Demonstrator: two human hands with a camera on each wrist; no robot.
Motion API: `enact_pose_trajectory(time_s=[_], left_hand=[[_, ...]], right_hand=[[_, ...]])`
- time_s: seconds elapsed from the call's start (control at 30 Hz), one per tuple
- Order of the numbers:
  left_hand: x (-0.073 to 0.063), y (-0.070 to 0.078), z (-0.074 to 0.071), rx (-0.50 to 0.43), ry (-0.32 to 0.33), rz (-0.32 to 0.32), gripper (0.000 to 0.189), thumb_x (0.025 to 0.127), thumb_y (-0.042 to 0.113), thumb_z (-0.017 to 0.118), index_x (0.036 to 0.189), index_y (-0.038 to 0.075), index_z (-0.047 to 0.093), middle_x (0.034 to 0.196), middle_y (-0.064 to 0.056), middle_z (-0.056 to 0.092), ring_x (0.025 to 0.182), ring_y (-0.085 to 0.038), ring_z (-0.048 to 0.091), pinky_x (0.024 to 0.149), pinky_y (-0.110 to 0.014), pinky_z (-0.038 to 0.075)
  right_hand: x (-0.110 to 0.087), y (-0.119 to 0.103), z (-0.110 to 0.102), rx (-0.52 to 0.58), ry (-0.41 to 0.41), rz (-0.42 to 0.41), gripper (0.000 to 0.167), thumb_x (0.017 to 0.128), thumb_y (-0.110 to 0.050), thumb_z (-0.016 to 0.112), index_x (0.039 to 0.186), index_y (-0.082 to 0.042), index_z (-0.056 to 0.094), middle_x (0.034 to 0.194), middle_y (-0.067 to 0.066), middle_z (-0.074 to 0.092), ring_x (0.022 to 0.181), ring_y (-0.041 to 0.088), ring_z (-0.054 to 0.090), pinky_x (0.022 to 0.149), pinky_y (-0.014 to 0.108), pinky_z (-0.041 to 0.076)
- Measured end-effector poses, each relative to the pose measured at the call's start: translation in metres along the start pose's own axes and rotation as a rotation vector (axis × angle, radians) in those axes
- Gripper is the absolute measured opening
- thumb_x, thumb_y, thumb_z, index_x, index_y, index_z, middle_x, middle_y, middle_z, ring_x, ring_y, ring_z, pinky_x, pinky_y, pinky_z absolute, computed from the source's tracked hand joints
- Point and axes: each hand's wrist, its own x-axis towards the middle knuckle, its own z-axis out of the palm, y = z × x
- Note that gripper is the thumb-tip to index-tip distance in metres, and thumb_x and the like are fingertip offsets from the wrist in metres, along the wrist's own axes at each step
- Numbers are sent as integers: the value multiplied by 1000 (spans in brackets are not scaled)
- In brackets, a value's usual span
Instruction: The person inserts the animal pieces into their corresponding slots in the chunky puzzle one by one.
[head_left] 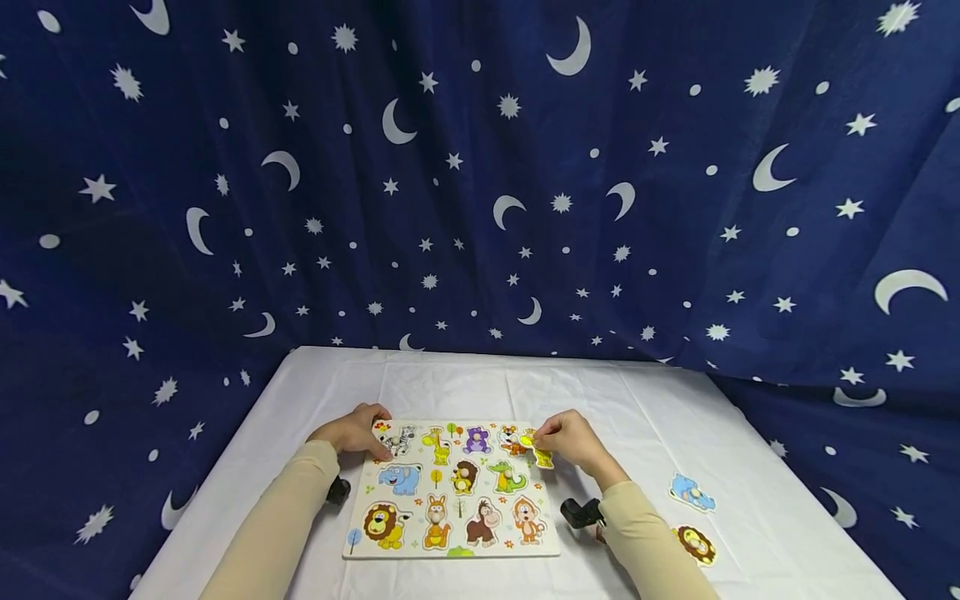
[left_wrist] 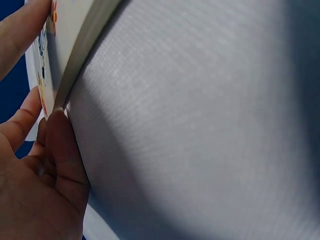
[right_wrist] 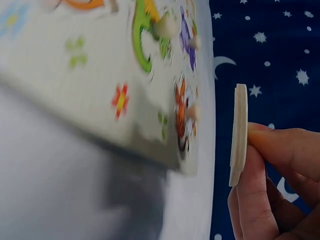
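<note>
A wooden animal puzzle board (head_left: 460, 510) lies on the white table. My left hand (head_left: 358, 432) grips its far left corner, thumb on the face beside the zebra piece (head_left: 405, 439); the left wrist view shows curled fingers (left_wrist: 67, 155) against the board's edge. With thumb and fingers, my right hand (head_left: 573, 439) pinches a yellow giraffe piece (head_left: 543, 457) above the far right corner, beside the tiger piece (head_left: 510, 442). Seen edge-on in the right wrist view, the giraffe piece (right_wrist: 239, 135) is raised off the board. A giraffe picture (head_left: 437, 448) shows in the board's top row.
Right of the board lie a blue animal piece (head_left: 692, 492) and a lion piece (head_left: 696, 546). A brownish thing (head_left: 600, 533) is mostly hidden under my right forearm. Knobbed hedgehog (head_left: 463, 477) and crocodile (head_left: 507, 478) pieces sit in the board. A starry blue curtain (head_left: 450, 208) hangs behind.
</note>
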Motion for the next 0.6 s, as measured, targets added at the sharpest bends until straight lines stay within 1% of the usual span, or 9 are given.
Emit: enact_pose_trajectory(time_s=[0.13,0.3,0.37,0.47,0.6], left_hand=[[-2,0,1,-4,-5,-2,70,63,17,93,122,8,57,117,-13,50,104,-28,50,103,-48,37],[-4,0,0,7,-5,0,70,63,19,93,122,8,58,118,-13,51,104,-28,51,103,-49,38],[-3,0,-1,10,-3,8,71,63,19,93,123,7,57,119,-14,51,104,-28,51,102,-49,38],[-1,-1,-2,10,-2,6,72,63,19,94,124,7,57,120,-14,50,104,-28,51,102,-49,38],[1,-1,-1,6,-5,-3,73,63,20,94,124,8,56,120,-14,50,104,-28,51,101,-49,39]], right_hand=[[4,-4,10,8,-8,-5,2,79,5,73,80,4,74,75,9,73,67,8,60,67,29,51],[9,-9,23,34,-11,-11,4,78,5,75,80,7,73,75,9,73,67,8,58,66,28,50],[13,-11,29,52,-18,-22,3,78,5,74,80,7,73,76,10,73,66,8,58,65,29,50],[17,-17,37,76,-33,-25,3,81,4,74,82,7,73,76,12,73,63,9,56,61,30,50],[20,-26,45,77,-47,-23,5,83,2,73,84,7,74,79,13,74,63,9,58,59,30,49]])
